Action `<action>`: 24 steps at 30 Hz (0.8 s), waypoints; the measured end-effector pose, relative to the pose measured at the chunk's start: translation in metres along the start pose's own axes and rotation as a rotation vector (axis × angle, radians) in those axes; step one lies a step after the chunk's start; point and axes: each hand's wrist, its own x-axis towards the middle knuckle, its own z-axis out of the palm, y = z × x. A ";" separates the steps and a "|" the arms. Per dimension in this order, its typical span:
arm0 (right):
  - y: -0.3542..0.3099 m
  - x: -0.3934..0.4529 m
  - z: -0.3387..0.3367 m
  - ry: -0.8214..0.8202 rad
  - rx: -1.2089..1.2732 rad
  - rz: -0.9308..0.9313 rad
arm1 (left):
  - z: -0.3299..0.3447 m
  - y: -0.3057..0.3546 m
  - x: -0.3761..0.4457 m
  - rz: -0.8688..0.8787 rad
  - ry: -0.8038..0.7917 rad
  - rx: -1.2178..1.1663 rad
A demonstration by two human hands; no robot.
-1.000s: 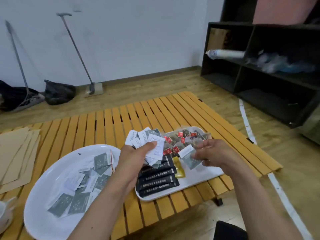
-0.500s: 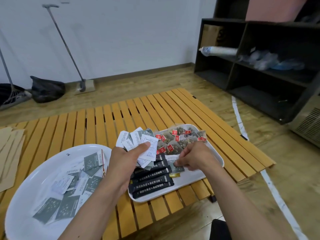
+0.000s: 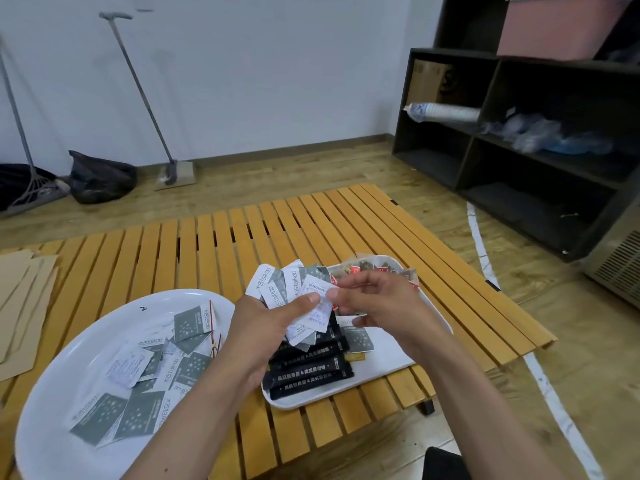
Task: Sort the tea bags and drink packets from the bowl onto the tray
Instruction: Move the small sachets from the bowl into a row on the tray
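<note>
Left hand (image 3: pixel 263 327): grips fanned packets (image 3: pixel 294 292), long axes pointing up and away.
Right hand (image 3: pixel 377 306): pinches the front packet's edge.
Black sticks (image 3: pixel 308 370): crosswise on tray (image 3: pixel 391 355).

Two bare forearms, the left hand (image 3: pixel 268 327) and right hand (image 3: pixel 379 306) ungloved, no sleeves, rings or watch visible; short fingernails on the fingers (image 3: pixel 313 298).

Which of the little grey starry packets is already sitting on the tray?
The single grey packet lying flat on the white tray, right of the black sticks. The other grey ones lie in the bowl or sit fanned in the left hand.
</note>
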 end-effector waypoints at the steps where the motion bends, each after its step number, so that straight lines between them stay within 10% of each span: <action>1: 0.001 0.001 0.002 -0.013 -0.017 0.028 | 0.000 0.000 0.000 -0.001 -0.010 0.004; 15: -0.002 0.007 -0.030 -0.096 0.514 -0.026 | -0.007 0.001 0.008 -0.030 0.103 0.007; 24: 0.022 0.016 -0.043 0.169 -0.134 0.128 | -0.006 0.000 0.008 -0.025 0.081 0.012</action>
